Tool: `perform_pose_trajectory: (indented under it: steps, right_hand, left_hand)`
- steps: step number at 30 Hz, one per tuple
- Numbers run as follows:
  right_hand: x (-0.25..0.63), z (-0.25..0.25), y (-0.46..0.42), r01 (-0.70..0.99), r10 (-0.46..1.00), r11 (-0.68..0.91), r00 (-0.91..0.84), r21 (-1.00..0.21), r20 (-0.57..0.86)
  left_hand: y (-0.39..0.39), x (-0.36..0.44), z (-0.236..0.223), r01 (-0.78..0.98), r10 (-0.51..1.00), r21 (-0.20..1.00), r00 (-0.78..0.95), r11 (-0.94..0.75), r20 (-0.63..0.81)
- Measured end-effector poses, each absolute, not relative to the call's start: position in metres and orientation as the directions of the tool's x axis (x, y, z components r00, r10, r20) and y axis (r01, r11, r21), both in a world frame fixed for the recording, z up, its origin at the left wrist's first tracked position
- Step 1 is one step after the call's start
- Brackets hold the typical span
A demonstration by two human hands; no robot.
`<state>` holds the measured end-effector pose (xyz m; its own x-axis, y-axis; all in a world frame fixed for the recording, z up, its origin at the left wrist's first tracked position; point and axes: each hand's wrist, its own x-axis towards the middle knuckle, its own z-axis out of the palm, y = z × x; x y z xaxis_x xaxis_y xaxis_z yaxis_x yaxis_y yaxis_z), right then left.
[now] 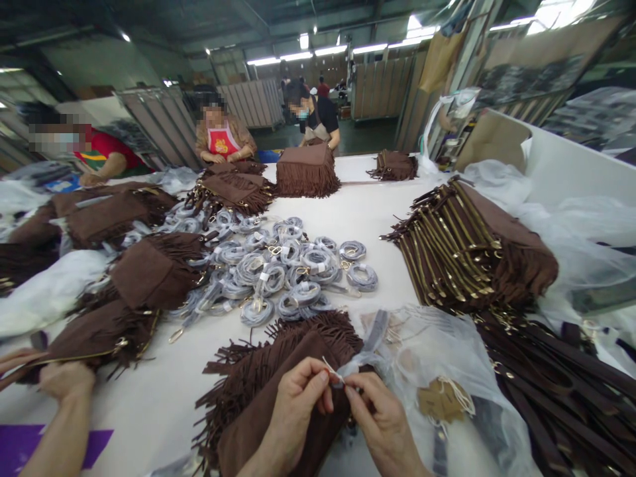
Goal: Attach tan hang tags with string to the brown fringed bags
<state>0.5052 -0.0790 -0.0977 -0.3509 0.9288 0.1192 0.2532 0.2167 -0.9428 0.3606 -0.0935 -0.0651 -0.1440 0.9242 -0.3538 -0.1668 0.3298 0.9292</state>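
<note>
My left hand (298, 404) and my right hand (377, 417) meet at the bottom centre, both pinching a thin white string (332, 372) between thumb and fingers. They hover over a brown suede fringed bag (278, 391) lying on the white table (368, 212). Just right of my hands lies a clear plastic bag (447, 358) with a tan paper tag (440, 401) inside. What the string is tied to is hidden by my fingers.
A heap of coiled grey wrapped straps (278, 265) fills the table's middle. Stacked fringed bags with gold zips (467, 245) stand at right, more bags (144, 271) at left. A co-worker's hands (59, 381) hold a bag at lower left. Other people work at the far end.
</note>
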Motion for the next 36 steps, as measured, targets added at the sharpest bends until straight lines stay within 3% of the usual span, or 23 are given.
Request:
perform_pose_trajectory:
  steps: [6, 15, 36]
  right_hand:
    - [0.505, -0.096, -0.08, 0.219, 0.95, 0.148, -0.301, -0.965, 0.077]
    - [0.504, -0.094, -0.081, 0.166, 0.958, 0.065, -0.287, -0.984, 0.015]
    - [0.501, -0.092, -0.081, -0.112, 0.911, -0.336, -0.292, -0.935, -0.292]
  left_hand:
    - [-0.092, 0.367, -0.071, -0.066, 0.928, 0.929, -0.061, 0.364, -0.368]
    - [-0.086, 0.372, -0.062, 0.243, 0.971, 0.943, -0.135, 0.227, -0.199]
    - [-0.085, 0.374, -0.06, 0.197, 0.942, 0.926, -0.156, 0.323, -0.296]
